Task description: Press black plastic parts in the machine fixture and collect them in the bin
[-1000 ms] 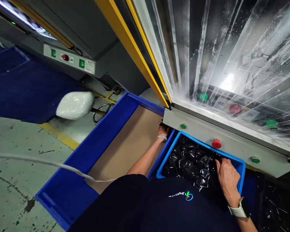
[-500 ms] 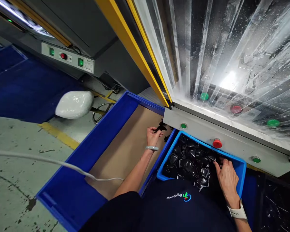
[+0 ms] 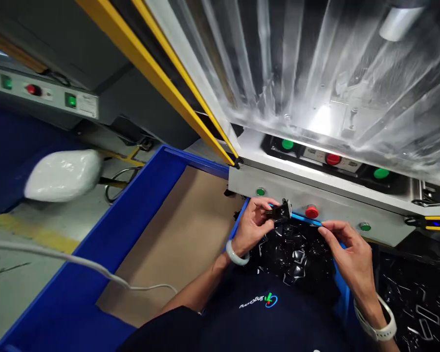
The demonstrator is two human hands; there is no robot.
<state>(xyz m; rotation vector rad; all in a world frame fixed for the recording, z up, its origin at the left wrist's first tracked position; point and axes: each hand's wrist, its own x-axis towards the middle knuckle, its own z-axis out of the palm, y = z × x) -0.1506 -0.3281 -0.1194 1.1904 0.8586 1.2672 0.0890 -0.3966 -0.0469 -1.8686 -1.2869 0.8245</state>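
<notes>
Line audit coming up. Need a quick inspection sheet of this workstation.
surface: brown cardboard lining a large blue bin
job's things: small black part in left hand; black parts heaped in a light-blue crate
clutter: white wrapped bundle beside the bin
grippers: none; bare hands. Left hand pinches the part. Right hand has fingertips at the crate rim, nothing visibly held
cables: white cable draped over the bin wall
surroundings: metal panel with red and green buttons; clear plastic curtain above it
</notes>
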